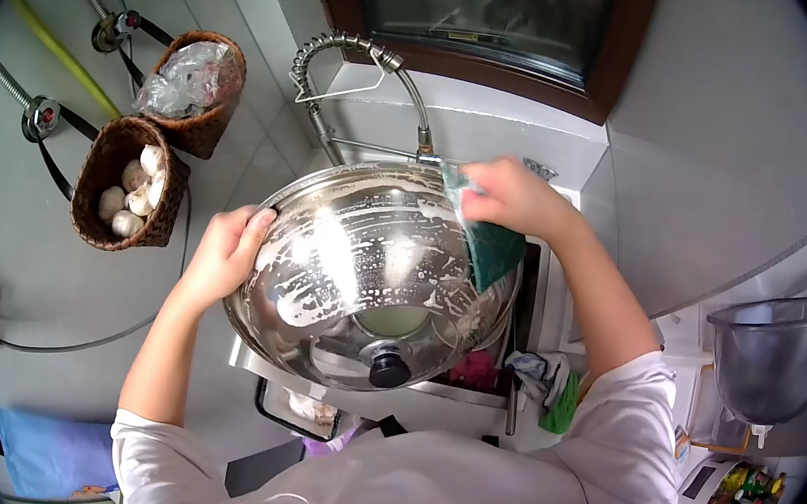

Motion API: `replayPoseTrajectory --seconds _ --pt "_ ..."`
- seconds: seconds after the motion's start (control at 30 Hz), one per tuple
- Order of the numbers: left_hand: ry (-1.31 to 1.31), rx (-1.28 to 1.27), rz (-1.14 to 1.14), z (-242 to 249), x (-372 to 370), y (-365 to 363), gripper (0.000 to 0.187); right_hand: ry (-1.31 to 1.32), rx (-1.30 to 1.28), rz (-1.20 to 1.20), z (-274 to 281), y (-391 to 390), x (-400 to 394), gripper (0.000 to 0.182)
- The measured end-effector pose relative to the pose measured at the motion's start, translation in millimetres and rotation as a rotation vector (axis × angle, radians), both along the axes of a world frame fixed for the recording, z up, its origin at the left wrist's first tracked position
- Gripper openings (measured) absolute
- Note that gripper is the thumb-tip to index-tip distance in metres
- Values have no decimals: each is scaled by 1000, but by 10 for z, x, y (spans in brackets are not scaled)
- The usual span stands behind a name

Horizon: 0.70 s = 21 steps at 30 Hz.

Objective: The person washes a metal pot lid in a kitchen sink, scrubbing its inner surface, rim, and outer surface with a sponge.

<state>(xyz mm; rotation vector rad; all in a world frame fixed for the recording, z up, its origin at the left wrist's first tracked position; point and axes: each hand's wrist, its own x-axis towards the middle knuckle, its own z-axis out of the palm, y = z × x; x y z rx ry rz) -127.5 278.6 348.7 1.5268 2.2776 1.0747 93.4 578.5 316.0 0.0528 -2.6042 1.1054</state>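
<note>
A big domed steel wok lid (353,256), streaked with white suds, is held tilted over the sink, its black knob (390,368) toward my body. My left hand (230,249) grips the lid's left rim, thumb on the outer face. At the upper right of the lid, my right hand (511,197) pinches a green scouring pad (490,248). The pad hangs down across the lid's right edge and seems to touch it. Behind the lid rises a coiled spring faucet (348,44). Most of the sink is hidden under the lid.
On the left wall hang a basket of garlic (86,213) and a basket of plastic bags (228,79). Cloths (544,375) lie right of the sink. A grey translucent bucket (768,357) is at the far right, and a brown-framed window (482,20) is ahead.
</note>
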Motion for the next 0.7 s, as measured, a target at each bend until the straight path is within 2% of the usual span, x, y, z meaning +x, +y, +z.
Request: replayPoseTrajectory --seconds 0.1,0.17,0.27,0.37,0.43,0.53,0.63,0.7 --pt "115 -104 -81 207 249 125 30 -20 -13 217 316 -230 -174 22" --pt "275 -190 -243 217 470 288 28 -203 320 236 489 -600 -409 26" --pt "252 -158 -250 194 389 300 27 -163 389 226 411 -587 -433 27" --pt "230 -81 -129 208 217 66 25 4 17 138 6 -200 -165 23" --pt "132 -3 23 18 -63 -157 29 -51 -41 -87 -225 -39 85 17" --pt "-134 123 235 -490 -175 -417 34 -31 -151 -204 -589 -40 366 14" --pt "-204 181 248 -763 -45 -410 36 49 -234 -207 -721 -115 394 15" --pt "-224 153 193 -767 -105 -431 35 12 -201 -193 -577 -57 412 14"
